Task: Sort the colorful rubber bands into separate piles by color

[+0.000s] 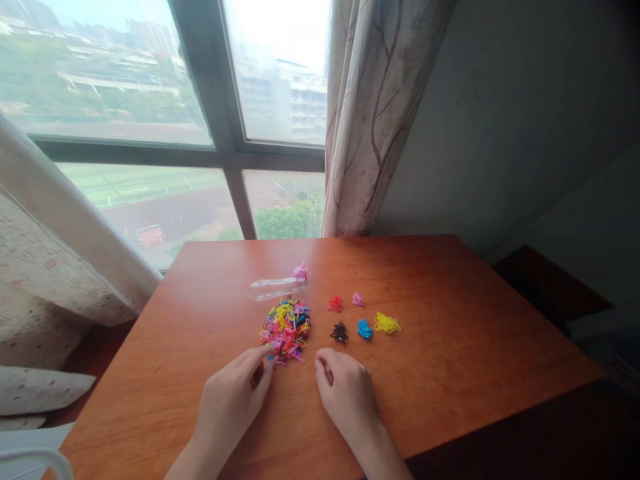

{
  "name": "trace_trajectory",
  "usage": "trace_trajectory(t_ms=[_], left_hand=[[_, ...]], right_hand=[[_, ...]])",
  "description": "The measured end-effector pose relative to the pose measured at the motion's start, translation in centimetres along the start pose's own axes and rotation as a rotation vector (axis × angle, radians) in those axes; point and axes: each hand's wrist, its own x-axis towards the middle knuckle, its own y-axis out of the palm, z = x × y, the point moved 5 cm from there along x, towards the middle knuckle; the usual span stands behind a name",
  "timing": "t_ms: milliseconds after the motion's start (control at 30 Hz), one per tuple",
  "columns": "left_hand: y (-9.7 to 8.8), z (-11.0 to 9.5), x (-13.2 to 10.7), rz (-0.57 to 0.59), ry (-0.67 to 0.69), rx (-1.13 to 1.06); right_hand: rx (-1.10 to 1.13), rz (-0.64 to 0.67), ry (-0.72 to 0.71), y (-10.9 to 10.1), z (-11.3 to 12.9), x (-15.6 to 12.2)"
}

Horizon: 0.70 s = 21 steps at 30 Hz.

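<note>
A heap of small, mixed-colour rubber bands (286, 327) lies on the wooden table. At its lower left edge is my left hand (235, 387), with thumb and forefinger pinched on a band among the pink and blue ones. My right hand (347, 390) rests just right of the heap, its fingers curled together; whatever they hold, if anything, is hidden. Beyond it are sorted clusters: red bands (335, 303), pink bands (357, 299), black bands (339, 332), blue bands (365, 329) and yellow bands (387, 323).
A clear plastic bottle (275, 289) with a pink top (300, 272) lies on its side behind the heap. The table (450, 320) stands against a window, with curtains (370, 120) on both sides. A white curved object (40, 457) shows at the lower left.
</note>
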Motion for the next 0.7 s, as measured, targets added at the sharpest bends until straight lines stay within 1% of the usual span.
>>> trace_trajectory(t_ms=[100,467,633,700], left_hand=[[0.0,0.2,0.2,-0.001,-0.038,0.016],[0.9,-0.8,0.2,0.159,0.058,-0.044],[1.6,-1.1,0.1,0.214,0.053,-0.097],[1.6,-1.0,0.1,0.214,0.044,-0.121]], right_hand=[[0.005,0.004,0.005,0.0,0.0,0.0],[-0.04,-0.012,-0.023,-0.4,0.4,0.1],[-0.028,-0.005,-0.024,-0.4,0.4,0.1],[-0.022,-0.006,-0.024,-0.4,0.4,0.1]])
